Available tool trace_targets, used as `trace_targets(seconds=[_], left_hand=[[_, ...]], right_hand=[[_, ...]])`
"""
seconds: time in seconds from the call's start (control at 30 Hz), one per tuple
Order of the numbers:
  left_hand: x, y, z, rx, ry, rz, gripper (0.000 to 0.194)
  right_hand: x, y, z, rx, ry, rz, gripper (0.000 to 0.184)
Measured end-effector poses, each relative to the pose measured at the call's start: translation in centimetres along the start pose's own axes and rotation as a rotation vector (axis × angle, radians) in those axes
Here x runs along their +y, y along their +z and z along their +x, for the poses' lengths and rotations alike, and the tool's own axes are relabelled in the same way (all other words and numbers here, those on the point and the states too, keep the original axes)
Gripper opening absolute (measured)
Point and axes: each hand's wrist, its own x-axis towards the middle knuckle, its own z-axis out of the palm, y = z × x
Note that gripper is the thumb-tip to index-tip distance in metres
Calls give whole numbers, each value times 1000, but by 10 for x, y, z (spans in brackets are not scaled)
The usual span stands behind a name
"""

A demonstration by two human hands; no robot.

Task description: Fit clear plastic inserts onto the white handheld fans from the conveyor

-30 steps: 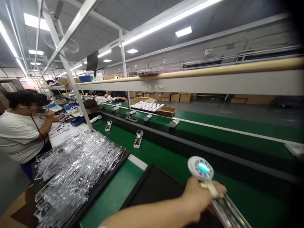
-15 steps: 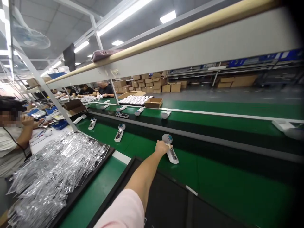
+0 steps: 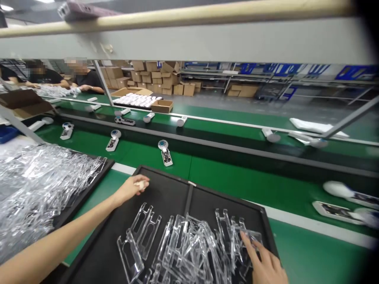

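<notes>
My left hand [image 3: 132, 188] hovers over the far left corner of a black tray [image 3: 166, 189]. Its fingers are loosely bent and apart, with a whitish cover on one fingertip and nothing else visible in them. Beyond it, on the green belt, lies a white handheld device [image 3: 165, 153] with a round head and exposed circuitry. At the tray's right side, my right hand [image 3: 264, 262] has its fingers closed on a clear plastic frame [image 3: 254, 235]. Many similar clear frames [image 3: 192, 244] lie heaped beside it, in the front of the tray.
Another heap of clear plastic pieces [image 3: 44, 177] fills a tray at left. More devices [image 3: 114, 141] lie along the belt, some at right [image 3: 337, 211]. A grey divider [image 3: 207, 144] runs beyond them. A white beam [image 3: 177, 45] crosses overhead. Co-workers [image 3: 87, 81] sit far left.
My left hand has let go of the device on the belt and drawn back over the tray. The view has turned right and down, bringing my right hand and the clear frames into sight.
</notes>
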Motion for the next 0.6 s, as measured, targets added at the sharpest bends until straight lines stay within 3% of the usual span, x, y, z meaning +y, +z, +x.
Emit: trace_targets(seconds=[0.13, 0.27, 0.43, 0.6], left_hand=[[-28, 0, -46, 21, -66, 268, 28], [-33, 18, -72, 56, -140, 468, 33], [-32, 36, -71, 58, -160, 498, 27], [-39, 29, -62, 74, -108, 350, 13]], right_hand=[[4, -10, 15, 29, -140, -161, 67], [7, -15, 26, 73, -215, -118, 50], [21, -33, 29, 136, -355, -221, 45], [29, -66, 29, 159, -331, -258, 43]])
